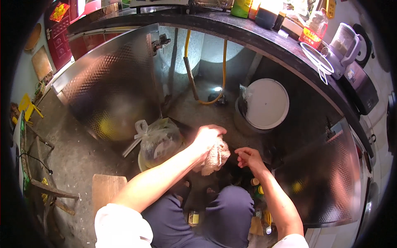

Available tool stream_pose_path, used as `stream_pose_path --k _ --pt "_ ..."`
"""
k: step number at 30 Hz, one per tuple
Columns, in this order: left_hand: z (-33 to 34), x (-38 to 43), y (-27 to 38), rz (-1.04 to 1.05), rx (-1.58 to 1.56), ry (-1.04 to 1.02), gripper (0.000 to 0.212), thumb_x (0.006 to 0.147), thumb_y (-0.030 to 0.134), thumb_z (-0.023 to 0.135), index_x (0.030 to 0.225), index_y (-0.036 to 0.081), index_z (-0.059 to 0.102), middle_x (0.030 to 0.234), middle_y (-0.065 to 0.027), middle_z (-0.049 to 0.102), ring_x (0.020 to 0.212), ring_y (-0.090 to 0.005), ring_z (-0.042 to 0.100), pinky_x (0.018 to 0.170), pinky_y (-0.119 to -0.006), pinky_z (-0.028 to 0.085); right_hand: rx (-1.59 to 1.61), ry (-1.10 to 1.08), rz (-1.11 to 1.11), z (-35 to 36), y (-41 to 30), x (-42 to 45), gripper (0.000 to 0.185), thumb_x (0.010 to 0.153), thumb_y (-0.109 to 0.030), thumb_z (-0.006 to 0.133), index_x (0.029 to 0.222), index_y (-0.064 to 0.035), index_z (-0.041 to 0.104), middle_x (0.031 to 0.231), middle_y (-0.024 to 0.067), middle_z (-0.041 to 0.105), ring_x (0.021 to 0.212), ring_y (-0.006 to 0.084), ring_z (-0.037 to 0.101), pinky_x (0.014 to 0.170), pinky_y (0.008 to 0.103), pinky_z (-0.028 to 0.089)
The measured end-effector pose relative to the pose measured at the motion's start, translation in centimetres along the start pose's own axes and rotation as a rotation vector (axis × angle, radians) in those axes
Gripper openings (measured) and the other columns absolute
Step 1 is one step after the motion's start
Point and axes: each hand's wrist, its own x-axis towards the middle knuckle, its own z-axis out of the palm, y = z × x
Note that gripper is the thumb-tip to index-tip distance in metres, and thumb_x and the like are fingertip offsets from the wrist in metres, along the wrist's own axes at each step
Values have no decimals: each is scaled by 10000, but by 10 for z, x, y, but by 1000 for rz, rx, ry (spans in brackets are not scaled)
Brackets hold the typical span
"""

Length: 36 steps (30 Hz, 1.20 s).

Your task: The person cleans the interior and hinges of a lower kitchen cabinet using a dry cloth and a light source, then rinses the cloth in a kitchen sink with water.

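Observation:
My left hand (pixel 207 139) grips a crumpled, light-coloured cloth (pixel 216 158) that hangs below its fingers, in front of an open under-counter cabinet. Just right of the cloth, and apart from it, is my right hand (pixel 250 158), its fingers loosely bent and slightly spread, with nothing seen in them. Beyond it, inside the cabinet, stands a bucket with a white lid (pixel 268 104). A clear plastic bag (pixel 162 139) with knotted handles sits left of my hands; its contents are hard to make out. A yellow hose (pixel 224 68) loops down at the cabinet's back.
Textured metal cabinet doors stand open at left (pixel 114 83) and right (pixel 325 183). The dark countertop (pixel 211 23) curves overhead, bearing bottles, a strainer (pixel 316 59) and a blender (pixel 344 46). A small jar (pixel 193 218) is between my legs. A wooden board (pixel 107 189) is at left.

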Motion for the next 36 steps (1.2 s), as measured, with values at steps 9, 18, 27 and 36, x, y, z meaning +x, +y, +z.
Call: stream_pose_path --k 9,18,27,36 --pt "-32 35 -29 -266 -67 141 430 923 442 422 884 43 574 768 -74 524 651 -192 530 574 -356 473 56 458 -4 -116 23 66 297 895 -307 476 1009 -64 603 712 44 570 527 149 540 483 275 473" --pt "-28 38 -41 -485 -155 77 434 928 438 400 909 46 585 709 -67 547 633 -192 535 578 -342 468 57 900 -86 -194 9 108 481 862 -430 510 1180 -70 509 1063 81 556 849 199 557 643 339 476" --pt "-43 41 -45 -463 -220 95 353 919 370 459 904 37 576 736 -70 553 653 -185 555 590 -341 486 60 829 -129 -185 -20 146 477 772 -388 643 1152 -132 510 1113 32 533 985 190 481 783 349 416" --pt "-49 50 -46 -411 -272 96 233 879 256 517 892 35 589 783 -71 567 681 -181 567 608 -328 489 -659 1455 -616 -196 -18 164 399 825 -196 618 1178 -64 488 1178 101 508 995 231 503 809 355 423"
